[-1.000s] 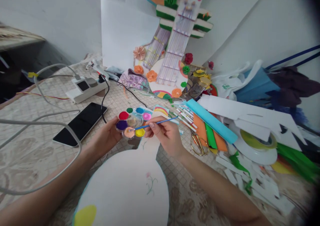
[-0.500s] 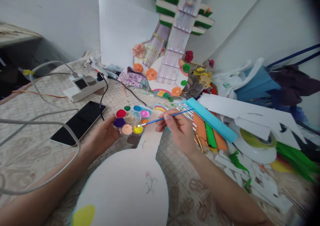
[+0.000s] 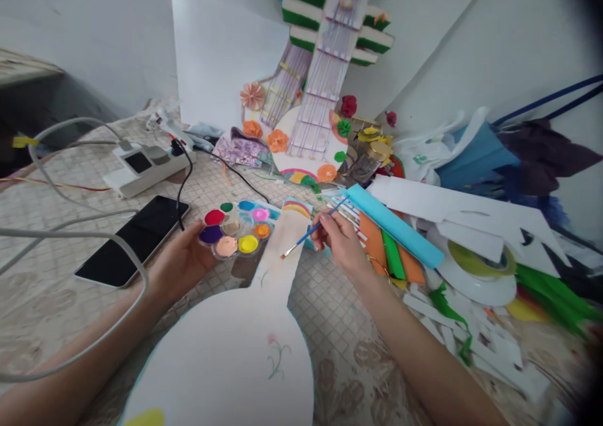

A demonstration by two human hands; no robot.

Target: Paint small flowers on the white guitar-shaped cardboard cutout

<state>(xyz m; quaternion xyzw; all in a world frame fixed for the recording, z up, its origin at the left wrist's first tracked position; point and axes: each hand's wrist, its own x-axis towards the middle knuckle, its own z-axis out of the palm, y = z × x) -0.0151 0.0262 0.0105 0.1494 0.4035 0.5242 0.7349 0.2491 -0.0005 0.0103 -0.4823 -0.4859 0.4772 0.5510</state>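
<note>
My left hand [image 3: 191,250] is closed around the edge of a round paint palette [image 3: 230,227], whose wells hold red, purple, peach, yellow, orange, pink, blue and green paint. Between the fingers of my right hand [image 3: 338,237] is a thin blue paintbrush [image 3: 306,234], its bristles pointing down-left over the neck of a white guitar-shaped cutout [image 3: 226,344]. Whether the bristles touch the surface I cannot tell. The cutout has a rainbow at its top end, a small drawn flower on the body and a yellow patch at the lower left.
A black phone or tablet [image 3: 132,240] and a white power strip [image 3: 146,168] with cables lie left. Decorated paper guitars [image 3: 315,99] lean on the wall. To the right are a blue paper roll [image 3: 396,225], a tape roll [image 3: 475,262] and paper scraps [image 3: 499,350].
The paintbrush has moved from over the palette's yellow well to above the cutout's neck, its tip lower. The palette has shifted slightly left, and the whole view has shifted a little.
</note>
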